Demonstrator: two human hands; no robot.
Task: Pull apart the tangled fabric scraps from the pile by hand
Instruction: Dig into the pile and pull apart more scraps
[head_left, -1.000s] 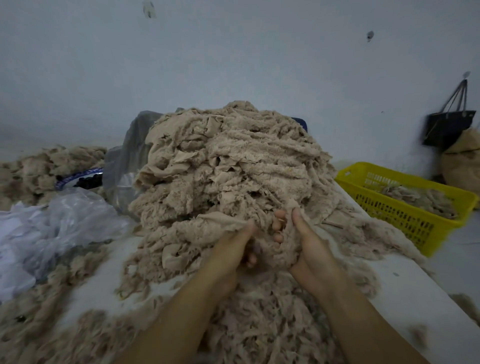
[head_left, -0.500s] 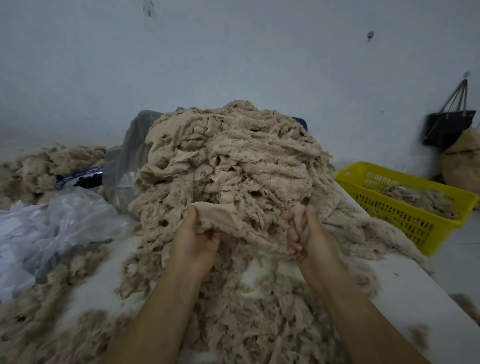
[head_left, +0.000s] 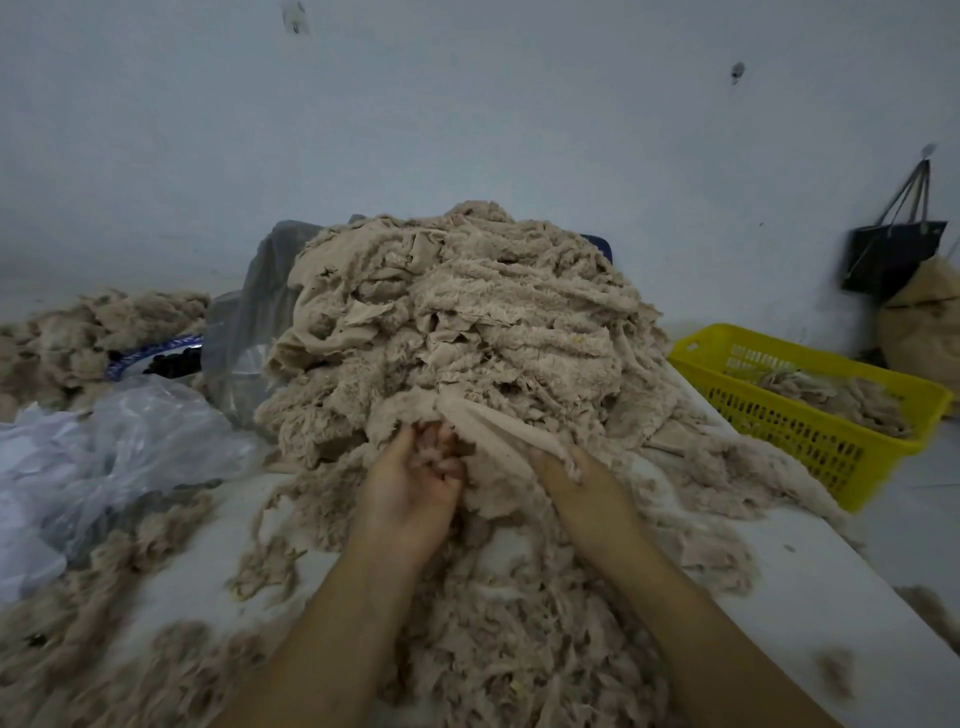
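At the near foot of the tall beige heap of tangled fabric scraps (head_left: 467, 332), the left hand (head_left: 415, 483) curls half-closed on a fluffy tuft and the right hand (head_left: 571, 478) pinches a smooth strip. Pulling hard could topple the heap toward the yellow plastic basket (head_left: 810, 415) on the right.

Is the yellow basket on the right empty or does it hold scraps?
Partly filled. The yellow basket holds a shallow layer of beige scraps lying below its rim, with its inner walls still showing.
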